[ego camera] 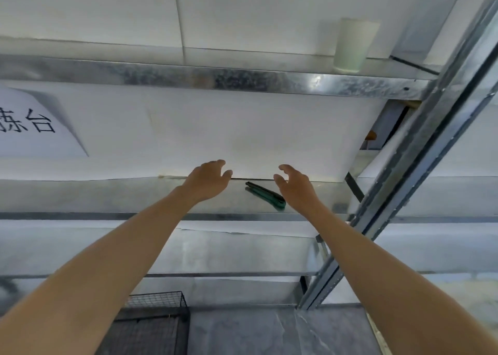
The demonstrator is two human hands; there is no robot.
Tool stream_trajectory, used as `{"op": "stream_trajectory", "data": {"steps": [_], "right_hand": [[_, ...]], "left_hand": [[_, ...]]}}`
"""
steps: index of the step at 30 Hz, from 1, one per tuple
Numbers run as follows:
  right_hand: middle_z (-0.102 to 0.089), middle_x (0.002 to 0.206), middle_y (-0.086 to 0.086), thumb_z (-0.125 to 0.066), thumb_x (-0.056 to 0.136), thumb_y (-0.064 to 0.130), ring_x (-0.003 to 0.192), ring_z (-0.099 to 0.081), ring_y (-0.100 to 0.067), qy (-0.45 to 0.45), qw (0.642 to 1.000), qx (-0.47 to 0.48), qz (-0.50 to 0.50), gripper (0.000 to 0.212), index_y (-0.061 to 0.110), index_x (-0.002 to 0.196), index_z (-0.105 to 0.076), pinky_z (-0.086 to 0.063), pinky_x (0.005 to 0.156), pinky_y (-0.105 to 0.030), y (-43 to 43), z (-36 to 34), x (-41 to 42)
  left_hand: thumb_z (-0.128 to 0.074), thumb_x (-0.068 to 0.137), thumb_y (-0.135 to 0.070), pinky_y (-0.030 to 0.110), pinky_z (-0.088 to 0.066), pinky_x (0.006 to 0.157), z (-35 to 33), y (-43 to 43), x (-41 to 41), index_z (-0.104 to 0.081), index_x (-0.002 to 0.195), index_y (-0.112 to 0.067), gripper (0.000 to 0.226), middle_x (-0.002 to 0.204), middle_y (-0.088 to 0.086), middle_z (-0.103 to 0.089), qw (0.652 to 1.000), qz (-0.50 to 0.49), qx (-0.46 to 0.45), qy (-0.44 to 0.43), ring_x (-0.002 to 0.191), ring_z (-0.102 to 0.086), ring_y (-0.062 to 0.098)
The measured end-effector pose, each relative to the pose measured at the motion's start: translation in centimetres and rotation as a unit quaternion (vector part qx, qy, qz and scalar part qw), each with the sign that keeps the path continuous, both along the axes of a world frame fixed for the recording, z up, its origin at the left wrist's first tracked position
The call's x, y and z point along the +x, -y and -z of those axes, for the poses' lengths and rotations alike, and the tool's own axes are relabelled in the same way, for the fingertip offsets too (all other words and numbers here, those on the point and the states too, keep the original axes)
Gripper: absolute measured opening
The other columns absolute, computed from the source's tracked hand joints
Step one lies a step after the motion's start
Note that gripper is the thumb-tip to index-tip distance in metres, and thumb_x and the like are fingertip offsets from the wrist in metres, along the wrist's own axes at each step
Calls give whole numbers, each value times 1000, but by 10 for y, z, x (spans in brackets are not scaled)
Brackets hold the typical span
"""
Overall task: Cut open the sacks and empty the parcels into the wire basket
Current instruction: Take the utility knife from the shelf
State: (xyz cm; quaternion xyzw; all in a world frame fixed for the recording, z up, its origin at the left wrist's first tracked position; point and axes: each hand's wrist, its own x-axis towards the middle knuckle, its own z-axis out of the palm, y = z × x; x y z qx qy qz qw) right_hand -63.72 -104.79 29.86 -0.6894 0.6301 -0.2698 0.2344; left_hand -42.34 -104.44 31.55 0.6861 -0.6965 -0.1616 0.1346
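Green cutter on the steel shelf, right between my fingers. Left hand and right hand both released, grasping nothing. Wire basket far below them; sacks out of sight. A rushed grab could knock it off the edge or nick me.

The knife lies on the shelf, cup on the ledge above, wire basket below
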Motion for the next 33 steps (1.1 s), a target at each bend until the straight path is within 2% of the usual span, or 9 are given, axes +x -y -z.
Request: {"op": "stream_trajectory", "data": {"steps": [9, 15, 21, 27, 29, 31, 33], "right_hand": [[-53, 137, -8, -40, 99, 28, 123, -49, -26, -47, 997, 58, -20, 42, 13, 138, -44, -39, 99, -36, 69, 58, -19], [-53, 136, -10, -43, 98, 26, 121, -50, -27, -69, 990, 104, -59, 43, 10, 138, -44, -42, 95, -35, 102, 96, -22], [-56, 116, -12, -51, 91, 20, 104, -53, -29, -123, 984, 103, -74, 33, 6, 121, -52, -48, 81, -37, 116, 126, -21], [-48, 115, -16, -49, 87, 4, 103, -47, -31, -157, 978, 109, -80, 25, 2, 112, -49, -38, 71, -34, 123, 135, -12], [-44, 117, -16, -50, 86, 1, 93, -48, -29, -151, 978, 125, -78, 27, 1, 112, -46, -36, 66, -31, 123, 131, -10], [-38, 119, -17, -49, 87, 1, 69, -46, -22, -135, 977, 147, -73, 24, -1, 110, -46, -36, 59, -30, 123, 125, -8], [-37, 119, -18, -48, 89, 4, 65, -45, -23, -104, 978, 168, -61, 24, -2, 111, -46, -37, 60, -31, 123, 119, -6]], "left_hand": [[-34, 100, -37, 36, -34, 105, 45, 46, -15, -36, 144, -12, 51, 146, 7, -44, 999, -32, 32, -1, 132, -41, 25], [-35, 100, -36, 37, -34, 106, 76, 55, -23, -38, 143, -13, 49, 145, 8, -45, 992, -112, 54, 3, 131, -43, 27], [-35, 100, -34, 36, -38, 101, 97, 53, -32, -41, 141, -11, 47, 139, 10, -51, 987, -150, 64, -3, 124, -50, 29], [-36, 100, -32, 36, -38, 100, 102, 53, -30, -44, 138, -10, 45, 139, 9, -51, 985, -165, 53, -3, 125, -48, 29], [-36, 100, -32, 37, -38, 101, 102, 51, -28, -44, 139, -10, 45, 139, 9, -51, 986, -160, 54, -1, 125, -48, 29], [-36, 100, -31, 37, -37, 102, 100, 48, -25, -44, 139, -9, 45, 140, 9, -50, 986, -156, 53, 2, 126, -47, 29], [-37, 100, -32, 38, -37, 103, 95, 46, -21, -44, 139, -10, 46, 141, 8, -50, 987, -155, 50, 3, 127, -47, 28]]}}
